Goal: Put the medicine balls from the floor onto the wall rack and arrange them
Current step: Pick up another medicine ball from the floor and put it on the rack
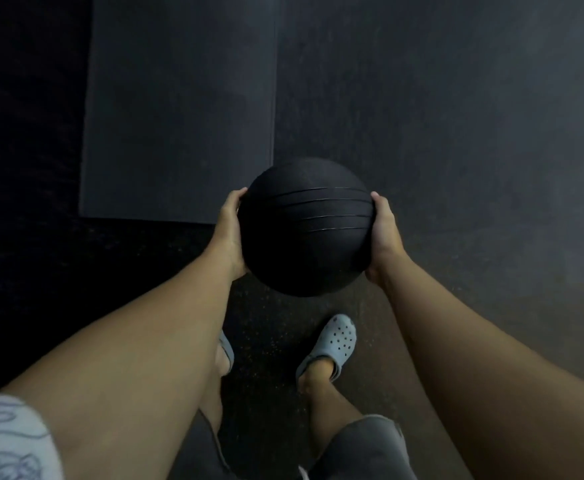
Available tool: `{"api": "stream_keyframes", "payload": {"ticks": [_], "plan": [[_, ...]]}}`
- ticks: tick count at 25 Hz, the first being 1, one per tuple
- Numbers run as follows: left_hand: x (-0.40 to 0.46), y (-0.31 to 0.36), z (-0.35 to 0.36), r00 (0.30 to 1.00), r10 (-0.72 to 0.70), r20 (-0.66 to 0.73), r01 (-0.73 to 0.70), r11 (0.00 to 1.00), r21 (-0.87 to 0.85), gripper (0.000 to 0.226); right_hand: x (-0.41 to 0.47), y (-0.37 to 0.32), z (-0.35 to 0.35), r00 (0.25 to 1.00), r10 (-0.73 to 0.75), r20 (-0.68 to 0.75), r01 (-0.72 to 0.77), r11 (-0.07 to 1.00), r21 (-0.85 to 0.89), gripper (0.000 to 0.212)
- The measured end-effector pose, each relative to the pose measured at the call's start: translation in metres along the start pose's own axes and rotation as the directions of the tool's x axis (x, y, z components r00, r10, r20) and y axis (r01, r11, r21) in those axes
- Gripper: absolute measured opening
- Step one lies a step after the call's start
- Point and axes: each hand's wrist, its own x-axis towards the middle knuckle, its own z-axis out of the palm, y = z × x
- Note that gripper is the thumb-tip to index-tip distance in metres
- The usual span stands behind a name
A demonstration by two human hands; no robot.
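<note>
Head view: left hand and right hand are gripping opposite sides of a black, ribbed rubber medicine ball, holding it above the dark speckled floor.

medicine ball between left hand and right hand (above floor), mat behind-left

Dark rubber floor, speckled with small pale flecks in the lower middle of the view. A rectangular dark grey mat lies flat on it at upper left, its near edge and right edge visible. Below, two feet in pale blue perforated clogs: the right clog fully shown, toe pointing up the frame; the left clog mostly hidden. Grey shorts cover the thighs. A white patterned sleeve occupies the lower left corner.
</note>
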Motion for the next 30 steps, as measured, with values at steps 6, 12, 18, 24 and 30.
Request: {"api": "stream_keyframes", "payload": {"ticks": [6, 12, 18, 24, 30], "plan": [[-0.204, 0.168, -0.031, 0.904, 0.425, 0.046, -0.408, 0.890, -0.205, 0.050, -0.190, -0.182, 0.127, 0.903, -0.358, 0.237, 0.378, 0.925, -0.046, 0.057], [-0.420, 0.265, -0.127, 0.639, 0.746, -0.185, -0.741, 0.535, -0.405, 0.051, -0.405, -0.257, 0.275, 0.615, -0.564, 0.551, 0.639, 0.766, 0.070, 0.050], [-0.612, 0.273, -0.283, 0.302, 0.795, -0.526, -0.917, 0.092, -0.387, 0.050, -0.622, -0.218, 0.432, 0.238, -0.516, 0.823, 0.662, 0.706, 0.252, 0.053], [-0.772, 0.244, -0.440, 0.029, 0.683, -0.730, -0.974, -0.145, -0.175, 0.047, -0.813, -0.120, 0.574, -0.096, -0.289, 0.952, 0.536, 0.791, 0.294, 0.069], [-0.904, 0.233, -0.560, -0.255, 0.455, -0.853, -0.942, -0.314, 0.115, 0.055, -0.985, -0.054, 0.637, -0.342, -0.119, 0.932, 0.403, 0.878, 0.260, 0.074]]}}
